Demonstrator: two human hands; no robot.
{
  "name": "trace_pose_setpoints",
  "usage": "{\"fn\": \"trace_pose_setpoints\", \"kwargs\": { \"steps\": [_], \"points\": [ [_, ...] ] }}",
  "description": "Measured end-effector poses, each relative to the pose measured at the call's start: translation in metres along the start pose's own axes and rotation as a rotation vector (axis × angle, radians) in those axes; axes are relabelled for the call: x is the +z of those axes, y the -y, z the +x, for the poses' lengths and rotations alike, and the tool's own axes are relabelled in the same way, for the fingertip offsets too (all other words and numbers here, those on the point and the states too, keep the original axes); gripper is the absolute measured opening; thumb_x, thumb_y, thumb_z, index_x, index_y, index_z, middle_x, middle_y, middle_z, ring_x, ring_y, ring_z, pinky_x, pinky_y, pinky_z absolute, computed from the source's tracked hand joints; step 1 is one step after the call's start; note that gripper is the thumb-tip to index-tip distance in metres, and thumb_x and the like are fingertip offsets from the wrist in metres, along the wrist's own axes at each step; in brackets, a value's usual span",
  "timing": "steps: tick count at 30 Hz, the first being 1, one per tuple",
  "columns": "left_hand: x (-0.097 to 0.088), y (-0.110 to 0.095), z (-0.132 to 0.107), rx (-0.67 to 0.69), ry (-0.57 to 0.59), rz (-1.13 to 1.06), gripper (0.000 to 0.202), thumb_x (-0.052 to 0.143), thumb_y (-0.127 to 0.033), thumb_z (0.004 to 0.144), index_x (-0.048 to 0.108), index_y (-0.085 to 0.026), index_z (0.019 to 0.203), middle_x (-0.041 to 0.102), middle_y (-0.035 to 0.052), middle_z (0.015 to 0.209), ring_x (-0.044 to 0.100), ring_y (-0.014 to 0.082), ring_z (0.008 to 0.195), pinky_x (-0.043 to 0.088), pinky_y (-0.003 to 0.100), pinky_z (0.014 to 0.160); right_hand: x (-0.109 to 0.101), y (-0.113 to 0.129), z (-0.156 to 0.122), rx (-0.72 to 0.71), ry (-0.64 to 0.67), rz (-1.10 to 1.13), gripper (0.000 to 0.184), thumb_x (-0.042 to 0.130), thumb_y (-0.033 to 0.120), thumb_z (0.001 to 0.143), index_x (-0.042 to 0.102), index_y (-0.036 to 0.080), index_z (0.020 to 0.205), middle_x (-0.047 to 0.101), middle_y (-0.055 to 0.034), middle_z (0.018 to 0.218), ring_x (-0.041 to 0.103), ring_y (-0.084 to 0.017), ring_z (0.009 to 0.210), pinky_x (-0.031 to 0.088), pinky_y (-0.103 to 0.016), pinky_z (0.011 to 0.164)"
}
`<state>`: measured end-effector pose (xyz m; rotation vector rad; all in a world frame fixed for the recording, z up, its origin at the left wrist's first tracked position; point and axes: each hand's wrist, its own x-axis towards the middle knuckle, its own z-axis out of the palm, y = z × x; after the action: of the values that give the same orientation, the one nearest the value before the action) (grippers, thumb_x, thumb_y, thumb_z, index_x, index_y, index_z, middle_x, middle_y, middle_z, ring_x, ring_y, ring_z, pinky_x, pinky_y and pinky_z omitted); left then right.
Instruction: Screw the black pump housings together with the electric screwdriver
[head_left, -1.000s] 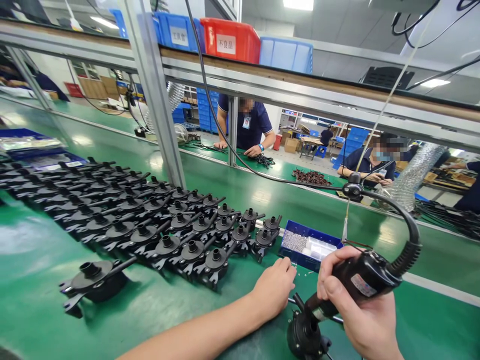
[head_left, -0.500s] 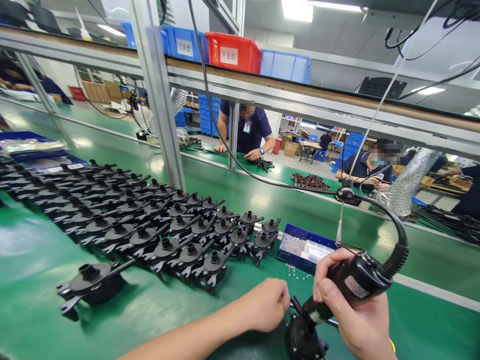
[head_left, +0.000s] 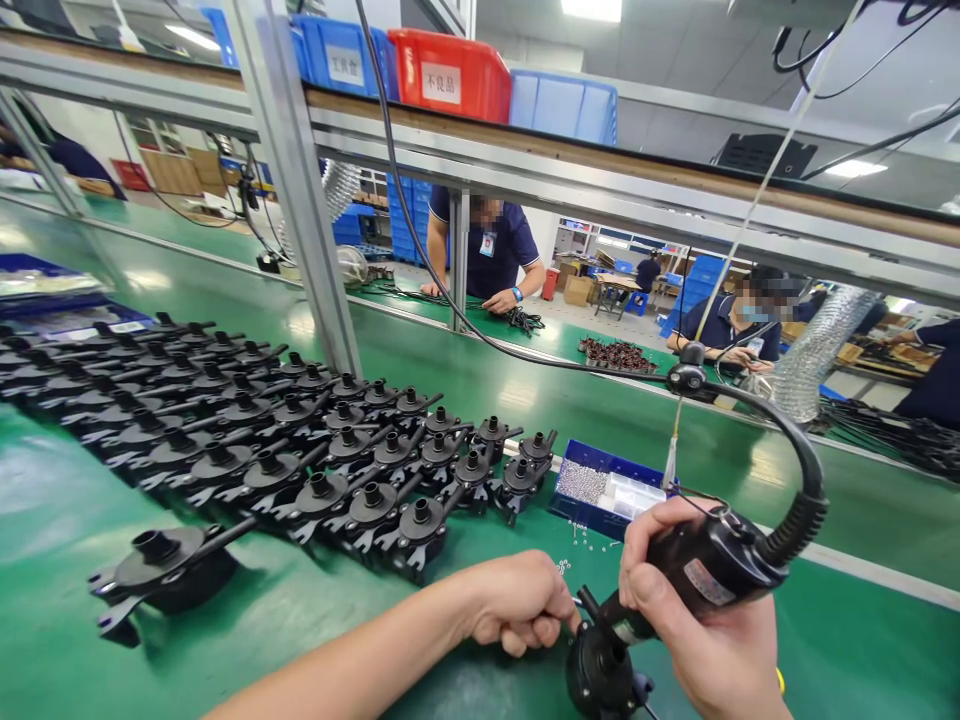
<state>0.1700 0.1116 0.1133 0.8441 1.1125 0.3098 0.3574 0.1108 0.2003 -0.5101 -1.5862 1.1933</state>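
My right hand (head_left: 712, 640) is wrapped round a black electric screwdriver (head_left: 701, 572) hanging on a cord, its tip down on a black round pump body (head_left: 600, 670) at the near edge of the green bench. My left hand (head_left: 521, 605) is curled shut beside that pump, fingertips pinched close to the screwdriver tip; what they pinch is too small to make out. Loose small screws (head_left: 577, 535) lie just beyond it.
Several rows of black pump bodies (head_left: 300, 450) cover the bench to the left; one (head_left: 161, 570) lies apart at the near left. A blue screw tray (head_left: 607, 490) sits ahead. An aluminium post (head_left: 300, 190) rises behind. Other people (head_left: 487, 250) work across the line.
My left hand drew back from the loose screws by the tray and closed beside the pump. The screwdriver stays on the pump.
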Motion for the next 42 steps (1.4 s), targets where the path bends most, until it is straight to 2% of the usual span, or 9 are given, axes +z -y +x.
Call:
{"fn": "trace_pose_setpoints", "kwargs": {
  "steps": [7, 12, 16, 22, 29, 31, 36, 37, 42],
  "points": [
    [-0.010, -0.001, -0.013, 0.049, 0.080, -0.056, 0.040, 0.092, -0.041, 0.058, 0.067, -0.021, 0.081, 0.032, -0.0123, 0.046, 0.016, 0.0058, 0.042, 0.015, 0.016, 0.037, 0.001, -0.004, 0.004, -0.087, 0.056, 0.063, 0.022, 0.082, 0.025, 0.101, 0.069, 0.027, 0.118, 0.071, 0.0002, 0.085, 0.065, -0.013, 0.062, 0.058, -0.023, 0.058],
    [0.010, -0.009, -0.010, 0.047, -0.097, 0.244, 0.044, 0.094, -0.047, 0.059, 0.058, -0.024, 0.070, 0.040, -0.0087, 0.049, 0.028, 0.0084, 0.038, 0.013, 0.021, 0.035, 0.000, -0.009, 0.005, -0.069, 0.094, 0.120, 0.023, 0.080, 0.022, 0.102, 0.068, 0.028, 0.121, 0.071, 0.0000, 0.086, 0.065, -0.012, 0.061, 0.058, -0.021, 0.057],
    [0.019, -0.026, -0.011, -0.021, -0.142, 0.427, 0.040, 0.091, -0.039, 0.064, 0.055, -0.027, 0.075, 0.041, -0.0093, 0.049, 0.033, 0.0109, 0.039, 0.016, 0.022, 0.038, -0.002, -0.011, 0.006, -0.070, 0.083, 0.109, 0.026, 0.081, 0.023, 0.101, 0.068, 0.029, 0.122, 0.072, 0.0005, 0.089, 0.064, -0.010, 0.060, 0.058, -0.020, 0.056],
    [0.017, -0.032, -0.010, -0.127, -0.087, 0.427, 0.068, 0.105, -0.042, 0.047, 0.062, -0.030, 0.098, 0.047, -0.0121, 0.053, 0.039, 0.0106, 0.040, 0.025, 0.020, 0.043, -0.003, -0.014, 0.013, -0.047, 0.027, 0.159, 0.023, 0.081, 0.030, 0.102, 0.067, 0.031, 0.121, 0.072, 0.0011, 0.089, 0.063, -0.011, 0.063, 0.057, -0.021, 0.060],
    [0.013, -0.016, 0.012, -0.062, -0.071, 0.413, 0.045, 0.099, -0.035, 0.062, 0.064, -0.025, 0.089, 0.053, -0.0079, 0.055, 0.048, 0.0128, 0.042, 0.040, 0.021, 0.041, -0.002, -0.015, 0.014, -0.022, 0.050, 0.137, 0.024, 0.082, 0.029, 0.101, 0.067, 0.031, 0.120, 0.070, 0.0020, 0.091, 0.062, -0.011, 0.065, 0.055, -0.021, 0.061],
    [0.011, -0.014, 0.018, -0.050, -0.033, 0.368, 0.036, 0.096, -0.028, 0.065, 0.065, -0.022, 0.082, 0.055, -0.0055, 0.057, 0.051, 0.0129, 0.044, 0.045, 0.022, 0.041, -0.009, -0.019, 0.016, 0.002, 0.119, 0.183, 0.024, 0.081, 0.028, 0.103, 0.065, 0.031, 0.121, 0.069, 0.0020, 0.091, 0.060, -0.010, 0.066, 0.053, -0.022, 0.062],
    [0.011, -0.006, 0.036, -0.028, 0.014, 0.247, 0.025, 0.090, -0.013, 0.064, 0.069, -0.017, 0.078, 0.062, -0.0023, 0.068, 0.058, 0.0128, 0.051, 0.060, 0.026, 0.045, -0.024, -0.029, 0.022, 0.045, 0.530, 0.475, 0.030, 0.087, 0.036, 0.096, 0.065, 0.029, 0.117, 0.070, 0.0013, 0.088, 0.053, -0.010, 0.062, 0.046, -0.022, 0.057],
    [0.011, -0.003, 0.041, -0.020, 0.025, 0.220, 0.025, 0.089, -0.011, 0.063, 0.069, -0.016, 0.077, 0.062, -0.0020, 0.068, 0.059, 0.0130, 0.053, 0.063, 0.028, 0.047, -0.021, -0.030, 0.022, 0.052, 0.501, 0.456, 0.031, 0.087, 0.035, 0.097, 0.065, 0.030, 0.118, 0.070, 0.0015, 0.089, 0.054, -0.011, 0.062, 0.046, -0.022, 0.057],
    [0.007, 0.018, 0.066, 0.032, 0.104, 0.125, 0.025, 0.094, -0.015, 0.062, 0.071, -0.014, 0.071, 0.068, 0.0028, 0.069, 0.069, 0.0184, 0.060, 0.067, 0.031, 0.048, 0.007, -0.025, 0.009, 0.037, -0.052, 0.159, 0.036, 0.086, 0.033, 0.099, 0.065, 0.032, 0.128, 0.068, -0.0001, 0.100, 0.058, -0.014, 0.075, 0.049, -0.026, 0.070]
  ]
}}
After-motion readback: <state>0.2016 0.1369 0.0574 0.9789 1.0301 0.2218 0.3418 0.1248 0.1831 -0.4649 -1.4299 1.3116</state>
